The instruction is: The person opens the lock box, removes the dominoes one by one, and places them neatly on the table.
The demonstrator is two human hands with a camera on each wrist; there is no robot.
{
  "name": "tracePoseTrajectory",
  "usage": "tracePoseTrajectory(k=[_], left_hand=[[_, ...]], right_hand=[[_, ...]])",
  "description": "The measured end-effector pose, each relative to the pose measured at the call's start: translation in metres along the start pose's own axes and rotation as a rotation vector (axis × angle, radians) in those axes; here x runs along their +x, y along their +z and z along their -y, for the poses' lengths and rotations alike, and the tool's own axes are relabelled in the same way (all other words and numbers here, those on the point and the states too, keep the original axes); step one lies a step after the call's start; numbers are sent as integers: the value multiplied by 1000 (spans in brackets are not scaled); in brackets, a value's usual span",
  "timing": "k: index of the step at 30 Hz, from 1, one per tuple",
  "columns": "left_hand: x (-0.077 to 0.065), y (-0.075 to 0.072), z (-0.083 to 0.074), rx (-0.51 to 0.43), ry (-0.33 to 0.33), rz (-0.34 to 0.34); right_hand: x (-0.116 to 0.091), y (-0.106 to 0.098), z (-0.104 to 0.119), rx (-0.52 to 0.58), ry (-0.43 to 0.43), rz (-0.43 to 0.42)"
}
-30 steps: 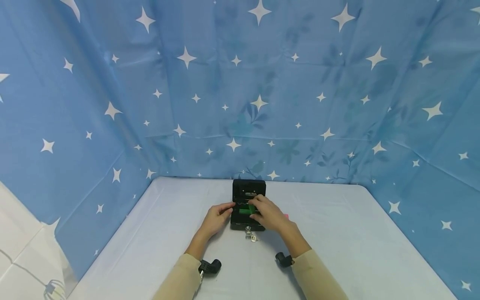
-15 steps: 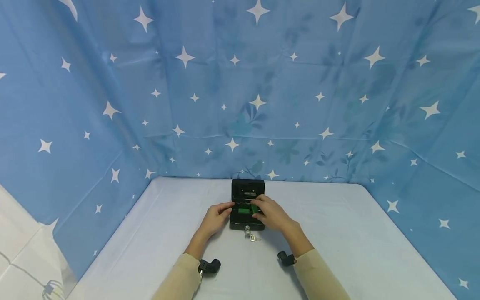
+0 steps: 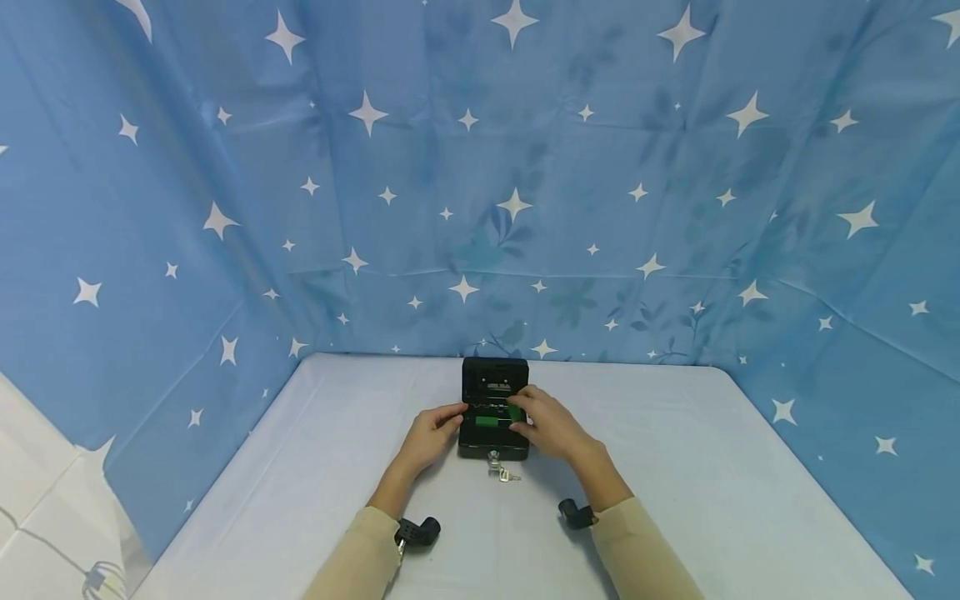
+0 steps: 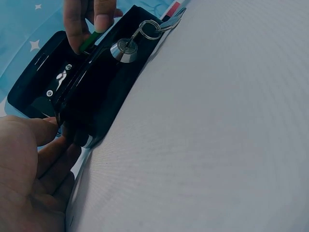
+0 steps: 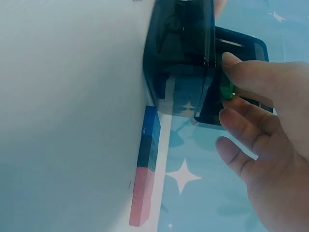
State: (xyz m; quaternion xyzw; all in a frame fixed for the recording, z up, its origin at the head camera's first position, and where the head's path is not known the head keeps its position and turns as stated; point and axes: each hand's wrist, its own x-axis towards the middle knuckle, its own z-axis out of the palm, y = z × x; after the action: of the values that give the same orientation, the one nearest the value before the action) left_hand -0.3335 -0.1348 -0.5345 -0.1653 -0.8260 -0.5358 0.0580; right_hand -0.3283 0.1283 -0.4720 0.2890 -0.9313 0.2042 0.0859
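A small black cash box point(image 3: 493, 452) stands on the table with its lid point(image 3: 495, 378) raised. My right hand point(image 3: 551, 427) pinches a green block point(image 5: 226, 87) between thumb and fingers over the box's right side. Another green block point(image 3: 486, 422) lies inside, left of that hand. At the box's left rear edge, my left hand point(image 4: 29, 164) holds the wall, the thumb near the hinge and fingers against the outside. A key sits in the silver lock point(image 4: 124, 51) at the front, with a second key point(image 3: 506, 476) hanging from its ring.
Right of the box, a row of blue point(image 5: 151, 122), dark green point(image 5: 147, 152) and pink blocks point(image 5: 141, 195) lies on the table, hidden behind my right hand in the head view. A white cloth point(image 3: 360, 400) covers the table. A blue starry curtain point(image 3: 420, 167) hangs behind.
My right hand has shifted slightly to the right inside the box with the green block, which sat nearer the middle before. My left hand keeps its place on the box edge.
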Motion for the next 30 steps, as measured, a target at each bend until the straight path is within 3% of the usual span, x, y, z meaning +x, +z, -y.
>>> tracePoseTrajectory(k=[30], left_hand=[[1,2,5,-15,32,-14]], right_hand=[[-9,-12,-18,45,67,39]])
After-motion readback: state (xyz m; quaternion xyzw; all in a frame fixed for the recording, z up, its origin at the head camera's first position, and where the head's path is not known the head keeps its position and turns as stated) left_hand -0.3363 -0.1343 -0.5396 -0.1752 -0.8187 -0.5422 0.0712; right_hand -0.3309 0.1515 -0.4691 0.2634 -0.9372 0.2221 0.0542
